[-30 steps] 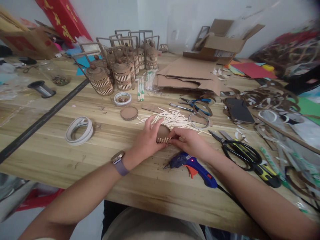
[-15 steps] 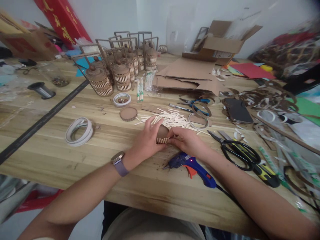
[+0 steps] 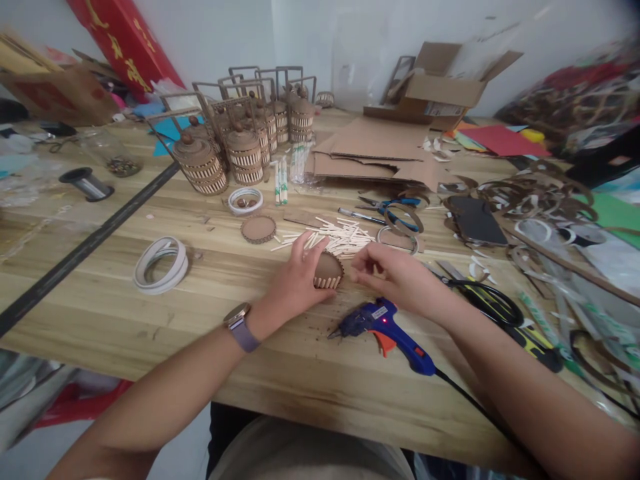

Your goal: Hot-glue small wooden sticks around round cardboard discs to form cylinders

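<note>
My left hand (image 3: 295, 280) grips a small round cardboard disc (image 3: 329, 269) edged with short wooden sticks, held tilted on the wooden table (image 3: 225, 293). My right hand (image 3: 397, 275) hovers just right of the disc and does not touch it; its fingers are loosely bent and apart, with nothing seen in them. A pile of pale wooden sticks (image 3: 345, 237) lies right behind both hands. A blue hot-glue gun (image 3: 387, 331) with an orange trigger lies in front of my right hand, its red light on.
Black scissors (image 3: 483, 298) lie to the right, near cardboard strips and a phone (image 3: 475, 220). A tape roll (image 3: 160, 265) sits left, and another cardboard disc (image 3: 258, 228) behind my left hand. Finished stick baskets (image 3: 240, 150), cardboard sheets (image 3: 380, 150) and an open box (image 3: 440, 87) stand farther back.
My right hand has let go of the disc's stick edge and drawn back to the right. My left hand keeps the disc, which now shows more of its face.
</note>
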Available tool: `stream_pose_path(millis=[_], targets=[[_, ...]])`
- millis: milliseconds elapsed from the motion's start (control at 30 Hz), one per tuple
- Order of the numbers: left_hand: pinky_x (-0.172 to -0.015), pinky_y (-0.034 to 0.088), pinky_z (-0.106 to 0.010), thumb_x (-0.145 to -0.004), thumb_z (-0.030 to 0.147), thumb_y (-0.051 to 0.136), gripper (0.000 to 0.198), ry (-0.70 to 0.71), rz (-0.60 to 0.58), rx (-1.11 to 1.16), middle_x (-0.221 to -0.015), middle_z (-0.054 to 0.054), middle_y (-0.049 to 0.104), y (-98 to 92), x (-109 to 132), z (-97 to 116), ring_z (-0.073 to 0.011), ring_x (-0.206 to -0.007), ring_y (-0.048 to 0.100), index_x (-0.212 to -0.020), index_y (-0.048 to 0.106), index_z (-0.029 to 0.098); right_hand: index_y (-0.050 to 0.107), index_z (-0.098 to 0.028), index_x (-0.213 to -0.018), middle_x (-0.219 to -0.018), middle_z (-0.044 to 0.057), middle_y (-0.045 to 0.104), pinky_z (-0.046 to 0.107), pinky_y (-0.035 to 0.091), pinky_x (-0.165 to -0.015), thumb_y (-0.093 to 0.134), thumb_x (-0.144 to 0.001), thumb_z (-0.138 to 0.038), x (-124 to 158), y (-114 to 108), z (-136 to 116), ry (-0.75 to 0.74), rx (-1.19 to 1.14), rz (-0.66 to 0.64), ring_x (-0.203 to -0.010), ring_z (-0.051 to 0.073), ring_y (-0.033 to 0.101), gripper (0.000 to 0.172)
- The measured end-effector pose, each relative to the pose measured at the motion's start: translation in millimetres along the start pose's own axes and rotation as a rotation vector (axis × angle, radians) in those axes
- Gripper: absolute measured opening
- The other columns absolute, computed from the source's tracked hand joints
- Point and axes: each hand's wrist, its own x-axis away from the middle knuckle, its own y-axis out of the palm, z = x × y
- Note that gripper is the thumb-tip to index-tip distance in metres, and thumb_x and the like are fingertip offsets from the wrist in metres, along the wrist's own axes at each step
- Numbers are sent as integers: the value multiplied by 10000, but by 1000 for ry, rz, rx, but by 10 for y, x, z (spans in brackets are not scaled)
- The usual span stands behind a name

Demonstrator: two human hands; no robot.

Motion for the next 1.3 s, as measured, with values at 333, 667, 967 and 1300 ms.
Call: stream_pose_path(millis=[333,667,967,1300], targets=[[-1111,412,-575,-602,278,933,1094,-16,49,-10,-1572,-170,195,-2,54,74,-424,-1447,290,-1478,276,281,676,-209,-910,-898,91,738,285,413,-624,696,-780,-306,668,-95,-33,281,237,-496,-786,258,687,163],[-1050,484,-531,-663,193,866,1026,-1,60,-6,-1565,-164,194,36,47,75,-387,-1387,401,-1473,246,304,579,-232,-914,-844,31,662,287,499,-649,636,-753,-408,890,-80,405,274,-404,-145,-756,204,605,245],[-1057,469,-548,-654,193,860,1018,-25,86,1,-1560,-155,208,58,50,75,-399,-1417,349,-1467,258,306,668,-201,-762,-704,50,630,303,430,-531,724,-661,-536,726,54,356,348,-969,-88,-566,165,505,355],[-1053,470,-548,-663,195,846,1009,-35,77,2,-1542,-180,227,50,55,62,-407,-1436,309,-1473,248,268,664,-190,-801,-719,47,697,280,470,-536,764,-686,-509,490,205,445,354,-828,44,-636,188,619,354]])
